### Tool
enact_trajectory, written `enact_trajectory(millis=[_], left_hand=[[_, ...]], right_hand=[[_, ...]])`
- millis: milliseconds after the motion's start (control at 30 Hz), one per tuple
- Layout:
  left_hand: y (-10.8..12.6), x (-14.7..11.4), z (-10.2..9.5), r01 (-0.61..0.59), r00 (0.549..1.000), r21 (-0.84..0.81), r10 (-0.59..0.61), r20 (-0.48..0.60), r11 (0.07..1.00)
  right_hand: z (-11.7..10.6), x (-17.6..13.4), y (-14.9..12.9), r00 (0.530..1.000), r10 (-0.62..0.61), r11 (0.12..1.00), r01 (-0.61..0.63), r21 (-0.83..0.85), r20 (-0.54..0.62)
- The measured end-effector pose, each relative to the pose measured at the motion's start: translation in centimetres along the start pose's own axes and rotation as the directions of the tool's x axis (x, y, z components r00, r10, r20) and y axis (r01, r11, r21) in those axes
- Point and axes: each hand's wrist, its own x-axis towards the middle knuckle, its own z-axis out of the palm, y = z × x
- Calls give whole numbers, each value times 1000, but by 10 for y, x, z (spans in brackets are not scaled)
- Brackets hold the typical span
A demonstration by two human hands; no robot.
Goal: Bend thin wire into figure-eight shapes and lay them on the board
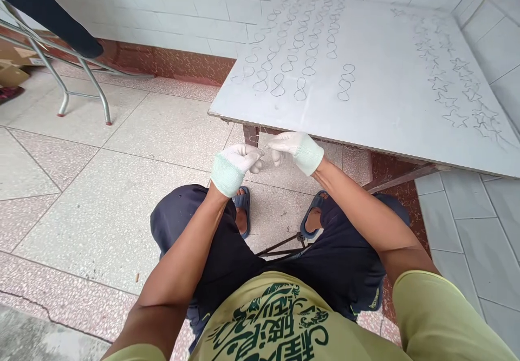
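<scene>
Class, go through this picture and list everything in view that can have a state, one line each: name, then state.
Left hand: gloved, fingers closed on the wire
Right hand: gloved, fingers closed on the wire
Wire: bent, held between the hands
Looped wires: twisted, lying mostly in rows
Star-shaped wires: bent, lying clustered
Table: standing, bearing the shaped wires
Slippers: worn
Metal legs: standing on the floor

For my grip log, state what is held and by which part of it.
A thin bent wire, held by both the left hand and right hand. Part of it arcs free beyond them; the gripped spots are hidden.
</scene>
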Motion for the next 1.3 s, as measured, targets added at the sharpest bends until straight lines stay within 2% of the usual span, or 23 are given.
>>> enact_trajectory(millis=[167,267,433,567,667,800,900,1067,1167,1300], left_hand=[[7,-9,10,-25,990,1,25,-138,1000],[10,-14,14,-3,993,-24,0,-120,1000],[9,-14,13,18,991,-33,-22,-132,999],[3,1,6,86,996,-144,-85,16,986],[1,14,0,192,978,-179,-172,122,965],[4,20,-5,211,970,-173,-184,160,962],[5,18,-2,202,972,-164,-177,156,966],[5,16,5,125,988,-110,-113,106,986],[12,15,7,79,996,-31,-77,54,996],[26,9,7,-23,996,77,30,-85,997]], right_hand=[[5,2,-1,1000,-20,1000,20,17,-5],[3,0,-3,1000,-25,998,25,-52,-2],[5,-6,-10,989,-52,963,13,-269,-138],[6,-7,-2,966,-114,915,12,-403,-230],[1,-6,9,956,-226,830,88,-550,-189],[-9,-5,18,930,-361,668,211,-714,-62],[-13,-3,17,930,-362,617,194,-763,-56],[-13,-3,13,945,-319,682,173,-711,-75],[-11,-2,13,945,-303,712,136,-688,-127],[-9,-3,11,952,-184,865,38,-500,-245]])
